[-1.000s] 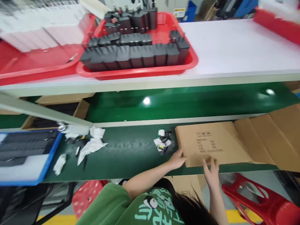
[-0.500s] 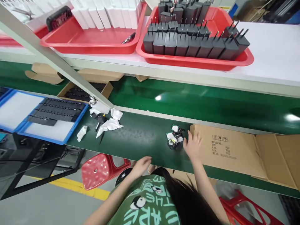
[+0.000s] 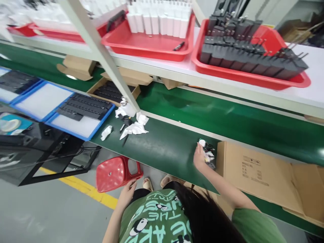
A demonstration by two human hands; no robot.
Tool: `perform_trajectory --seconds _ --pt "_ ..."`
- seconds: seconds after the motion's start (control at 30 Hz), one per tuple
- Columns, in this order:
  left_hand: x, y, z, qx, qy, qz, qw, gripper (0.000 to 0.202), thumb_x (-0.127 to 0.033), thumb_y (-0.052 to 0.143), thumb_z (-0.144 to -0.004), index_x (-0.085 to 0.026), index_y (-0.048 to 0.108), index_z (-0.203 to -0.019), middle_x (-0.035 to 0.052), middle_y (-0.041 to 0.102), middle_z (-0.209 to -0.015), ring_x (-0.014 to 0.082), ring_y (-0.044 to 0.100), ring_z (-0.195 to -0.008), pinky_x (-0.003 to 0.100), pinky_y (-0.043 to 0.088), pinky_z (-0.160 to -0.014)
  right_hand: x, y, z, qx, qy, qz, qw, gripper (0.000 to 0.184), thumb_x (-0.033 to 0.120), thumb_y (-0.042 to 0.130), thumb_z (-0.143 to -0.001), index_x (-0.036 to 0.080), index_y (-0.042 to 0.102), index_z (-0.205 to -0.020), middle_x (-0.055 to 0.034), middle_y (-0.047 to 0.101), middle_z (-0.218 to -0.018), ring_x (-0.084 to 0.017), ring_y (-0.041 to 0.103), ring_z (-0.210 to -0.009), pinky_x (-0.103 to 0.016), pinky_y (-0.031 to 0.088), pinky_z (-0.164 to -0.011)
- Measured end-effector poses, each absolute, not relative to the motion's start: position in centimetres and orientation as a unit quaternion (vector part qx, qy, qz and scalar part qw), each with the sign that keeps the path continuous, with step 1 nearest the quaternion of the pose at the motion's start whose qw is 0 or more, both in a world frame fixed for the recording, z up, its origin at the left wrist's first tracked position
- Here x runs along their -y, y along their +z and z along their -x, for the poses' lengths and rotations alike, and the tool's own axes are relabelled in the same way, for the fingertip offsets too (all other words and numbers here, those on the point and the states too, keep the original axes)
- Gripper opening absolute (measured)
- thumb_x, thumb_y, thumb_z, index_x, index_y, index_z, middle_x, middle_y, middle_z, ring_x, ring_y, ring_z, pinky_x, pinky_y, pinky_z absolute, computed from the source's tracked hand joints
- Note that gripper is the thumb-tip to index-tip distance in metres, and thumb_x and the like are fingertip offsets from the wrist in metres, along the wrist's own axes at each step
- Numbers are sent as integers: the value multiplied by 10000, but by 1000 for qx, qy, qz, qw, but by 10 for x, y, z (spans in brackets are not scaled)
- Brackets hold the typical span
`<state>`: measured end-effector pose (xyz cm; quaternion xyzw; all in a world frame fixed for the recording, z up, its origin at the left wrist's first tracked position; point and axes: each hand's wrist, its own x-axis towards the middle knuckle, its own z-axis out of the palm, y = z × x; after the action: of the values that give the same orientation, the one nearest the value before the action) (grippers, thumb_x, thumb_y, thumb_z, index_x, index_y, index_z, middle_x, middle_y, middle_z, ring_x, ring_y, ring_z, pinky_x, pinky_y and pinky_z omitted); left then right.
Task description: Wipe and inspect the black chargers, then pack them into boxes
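My right hand (image 3: 199, 157) lies flat against the left side of a small heap of circuit boards and black parts (image 3: 209, 156) on the green bench top (image 3: 162, 148). Its fingers are stretched out and touch the heap's edge, gripping nothing that I can see. The heap sits just left of a cardboard box (image 3: 255, 175). My left hand (image 3: 128, 191) hangs low by my body, off the bench and near the red stool (image 3: 111, 173); its fingers are loose and nothing shows in them.
Crumpled white paper (image 3: 136, 130) and dark tools lie left of centre. Blue trays (image 3: 87, 138) with black parts stand further left. On the shelf above are a red bin (image 3: 149, 50) of white blocks and another red bin (image 3: 243, 72) of black pronged adapters. A slanting post (image 3: 103, 54) crosses the left.
My right hand has moved from the heap's right side to its left, and the heap has shifted against the box. My left hand has dropped from the bench edge. The view has turned left.
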<state>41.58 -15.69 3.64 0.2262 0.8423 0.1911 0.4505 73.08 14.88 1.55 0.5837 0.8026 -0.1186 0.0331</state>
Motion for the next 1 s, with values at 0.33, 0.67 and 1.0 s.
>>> perform_trajectory --seconds 0.33,0.67,1.0 --pt "262 36 -313 -849 265 -126 439 337 -375 600 -943 -165 597 -1206 96 615 -1234 224 623 -1076 451 541 -921 -68 7 -632 -861 -104 -494 54 465 281 502 -957 135 490 -1398 -160 345 -1559 -346 206 -1492 -639 132 -1188" --pt "330 50 -103 -872 224 -188 393 340 -379 597 -944 -162 594 -1205 95 617 -1221 224 625 -1068 450 541 -916 121 -28 -496 -728 -197 -655 -37 696 523 290 -811 106 615 -1263 -282 510 -1381 -543 324 -1386 -780 271 -1018" --pt "106 71 20 -900 230 -255 269 362 -366 604 -939 -179 578 -1249 106 577 -1306 244 594 -1140 478 520 -961 9 -18 -310 -745 -479 -434 -168 577 564 400 -859 188 574 -1261 -173 511 -1406 -385 404 -1385 -613 297 -1159"
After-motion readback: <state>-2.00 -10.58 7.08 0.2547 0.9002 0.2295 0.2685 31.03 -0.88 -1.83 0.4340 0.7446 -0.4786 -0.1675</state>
